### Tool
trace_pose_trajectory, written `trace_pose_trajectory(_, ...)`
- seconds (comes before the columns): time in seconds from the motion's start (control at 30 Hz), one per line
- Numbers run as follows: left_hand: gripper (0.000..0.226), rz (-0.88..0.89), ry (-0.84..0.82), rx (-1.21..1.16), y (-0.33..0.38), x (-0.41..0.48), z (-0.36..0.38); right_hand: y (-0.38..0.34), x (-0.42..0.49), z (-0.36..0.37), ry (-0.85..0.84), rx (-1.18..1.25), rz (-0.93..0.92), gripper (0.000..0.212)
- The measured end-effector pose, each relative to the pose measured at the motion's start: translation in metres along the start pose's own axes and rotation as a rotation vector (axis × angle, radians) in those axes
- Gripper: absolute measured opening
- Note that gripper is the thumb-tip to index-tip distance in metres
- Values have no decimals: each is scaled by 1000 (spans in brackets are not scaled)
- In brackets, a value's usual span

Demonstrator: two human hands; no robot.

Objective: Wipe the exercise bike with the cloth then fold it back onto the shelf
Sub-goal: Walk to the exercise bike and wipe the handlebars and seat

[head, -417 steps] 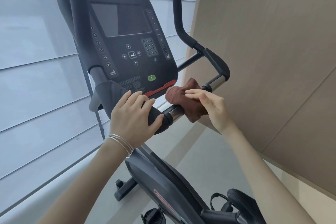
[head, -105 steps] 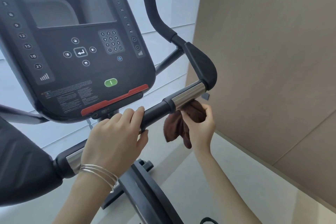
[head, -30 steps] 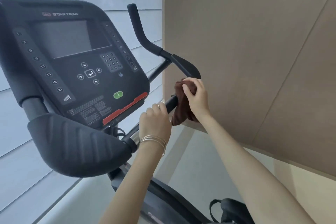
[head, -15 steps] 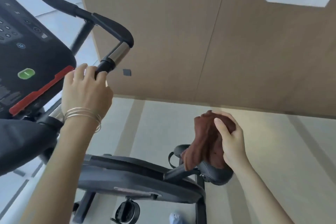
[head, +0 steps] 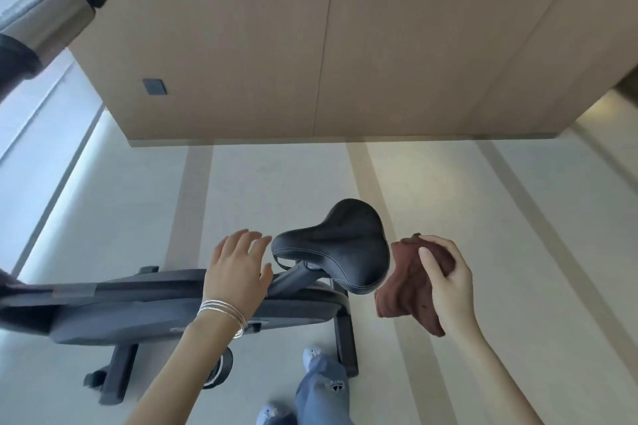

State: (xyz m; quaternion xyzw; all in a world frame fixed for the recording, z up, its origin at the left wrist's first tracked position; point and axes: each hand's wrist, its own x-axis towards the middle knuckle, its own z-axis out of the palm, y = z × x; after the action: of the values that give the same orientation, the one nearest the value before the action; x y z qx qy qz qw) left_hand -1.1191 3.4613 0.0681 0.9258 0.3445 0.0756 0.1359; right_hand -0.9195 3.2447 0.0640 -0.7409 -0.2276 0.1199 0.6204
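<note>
Just right of the seat (head: 336, 248), fingers (head: 428, 262) of the right hand (head: 448, 281) curl round the bunched cloth (head: 404, 293). The left hand (head: 238, 269) is spread and empty by the seat's nose. Both have left the handlebar (head: 51, 17), so seat's next I reckon.

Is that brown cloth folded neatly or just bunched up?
Bunched up: the cloth hangs in loose crumpled folds from the right hand gripping it.

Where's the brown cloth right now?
In the head view, the brown cloth is bunched in the right hand, just right of the black bike seat.
</note>
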Motion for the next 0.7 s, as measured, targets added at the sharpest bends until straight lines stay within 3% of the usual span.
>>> trace_pose_trajectory(0.17,48,-47,-113,10,-15,8,27,8,0,36,-27,-72,-34,21)
trace_pose_trajectory(0.27,53,-87,-174,-7,-24,9,39,9,2,79,-62,-141,-163,13)
trace_pose_trajectory(0.37,56,-123,-220,-27,-29,8,49,16,12,133,-108,-221,-256,20)
trace_pose_trajectory(0.5,58,-147,-244,-73,-34,6,60,42,26,193,-236,-500,-255,27)
trace_pose_trajectory(0.57,59,-163,-239,-92,-37,6,63,53,26,203,-249,-658,-301,30)
trace_pose_trajectory(0.7,58,-189,-226,-126,-40,4,69,65,18,186,-296,-732,-443,32)
